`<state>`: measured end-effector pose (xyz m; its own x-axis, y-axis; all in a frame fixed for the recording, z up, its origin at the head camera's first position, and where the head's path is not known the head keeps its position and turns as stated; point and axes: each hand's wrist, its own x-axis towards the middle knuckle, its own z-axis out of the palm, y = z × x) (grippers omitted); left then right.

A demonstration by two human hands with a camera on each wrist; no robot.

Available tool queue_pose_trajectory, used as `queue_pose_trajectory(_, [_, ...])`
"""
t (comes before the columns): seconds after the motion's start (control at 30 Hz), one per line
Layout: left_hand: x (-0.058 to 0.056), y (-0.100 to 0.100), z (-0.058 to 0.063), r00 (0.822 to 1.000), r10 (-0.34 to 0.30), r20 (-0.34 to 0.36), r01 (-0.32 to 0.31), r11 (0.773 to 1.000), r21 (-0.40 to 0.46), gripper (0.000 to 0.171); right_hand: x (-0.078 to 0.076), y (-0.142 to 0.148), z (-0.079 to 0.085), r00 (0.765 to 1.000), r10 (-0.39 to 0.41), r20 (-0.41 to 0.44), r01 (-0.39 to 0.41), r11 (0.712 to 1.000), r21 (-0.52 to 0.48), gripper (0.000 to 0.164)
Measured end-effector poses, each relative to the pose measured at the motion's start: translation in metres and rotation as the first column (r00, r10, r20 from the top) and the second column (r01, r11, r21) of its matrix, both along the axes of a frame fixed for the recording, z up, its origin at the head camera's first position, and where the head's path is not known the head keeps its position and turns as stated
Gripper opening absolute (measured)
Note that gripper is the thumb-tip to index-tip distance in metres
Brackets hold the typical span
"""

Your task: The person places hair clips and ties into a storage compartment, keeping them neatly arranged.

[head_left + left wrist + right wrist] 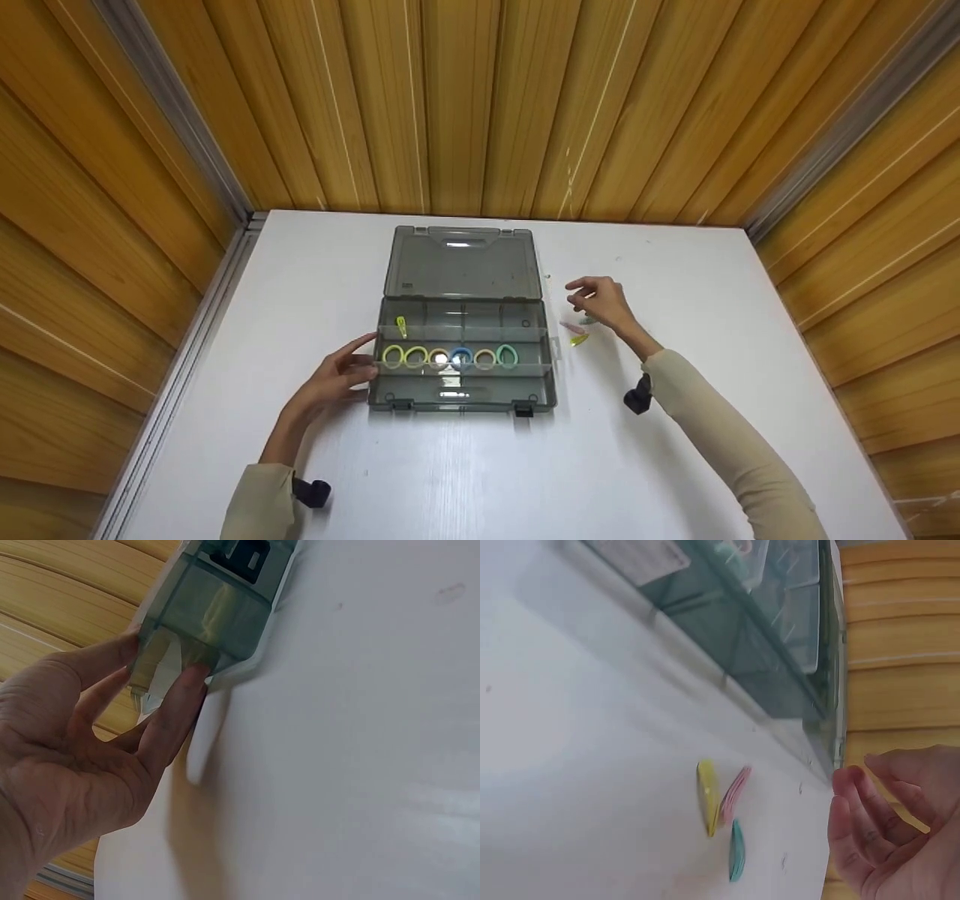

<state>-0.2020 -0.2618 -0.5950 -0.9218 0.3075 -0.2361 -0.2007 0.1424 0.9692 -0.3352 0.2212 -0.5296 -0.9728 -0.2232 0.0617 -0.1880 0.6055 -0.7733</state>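
Note:
A smoky, translucent storage box (465, 390) lies on the table with its lid (461, 270) folded back. Inside, several coloured ring-shaped hair ties (392, 356) sit in a row across the middle section, and a yellow hair clip (402, 327) lies in the section behind, at the left. My left hand (328, 384) rests thumb and fingertips against the box's left side. To the right of the box my right hand (602, 300) hovers with loosely bent fingers, nothing visible between them. Yellow (709, 795), pink (736, 795) and teal (737, 851) clips lie on the table near it.
The white table (465, 480) ends at a wood-patterned back wall (465, 112), with similar panels at both sides. Black latches (523, 410) stick out at the box's front edge. A black camera (637, 395) is strapped to the right wrist, another to the left.

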Motion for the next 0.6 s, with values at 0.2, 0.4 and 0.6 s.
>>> queue_pose_trajectory(0.2, [0.001,0.001,0.001,1.000,-0.003,-0.002,0.003,1.000,0.009,0.076,0.000,0.022,-0.009,0.999,-0.032,0.020,0.032,0.999,0.033,0.024])
queue_pose_trajectory(0.4, [0.001,0.002,0.001,1.000,0.016,0.015,-0.016,1.000,-0.002,0.074,0.003,0.033,-0.024,0.999,0.015,0.046,-0.017,0.999,0.051,0.024])
queue_pose_trajectory(0.6, [-0.001,0.004,0.002,0.999,0.037,0.025,-0.037,0.999,-0.006,0.075,0.003,0.035,-0.039,0.996,0.091,-0.017,-0.088,0.988,0.128,0.017])
